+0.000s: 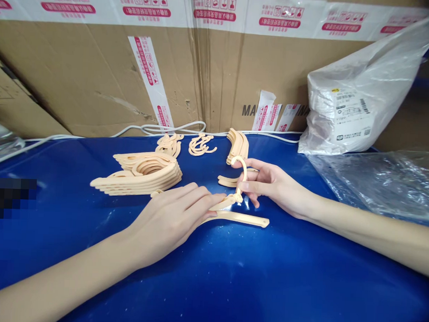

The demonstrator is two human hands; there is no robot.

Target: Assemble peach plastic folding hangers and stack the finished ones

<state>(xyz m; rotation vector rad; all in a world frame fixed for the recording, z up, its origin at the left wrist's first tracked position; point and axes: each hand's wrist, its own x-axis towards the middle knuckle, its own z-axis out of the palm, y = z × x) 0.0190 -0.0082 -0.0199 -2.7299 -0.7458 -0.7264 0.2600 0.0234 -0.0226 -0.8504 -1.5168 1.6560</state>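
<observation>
Pinched between thumb and fingers of my right hand (266, 181) is a cream plastic hanger hook (243, 174), standing upright with its curl at the top. Its lower end meets the tip of a hanger arm (224, 203). My left hand (179, 218) is closed over that arm and partly hides it. A second hanger arm (238, 218) sticks out to the right from under my left fingers, just in front of the hook. Behind my right fingers lie more curved arm pieces (228, 181).
A stack of hangers (143, 179) lies to the left. Loose hooks (201, 145) and a pile of arm pieces (238, 145) are farther back. A white cable (127, 130) runs along the cardboard boxes (97, 82). At right stand a white plastic bag (357, 100) and clear plastic (386, 186).
</observation>
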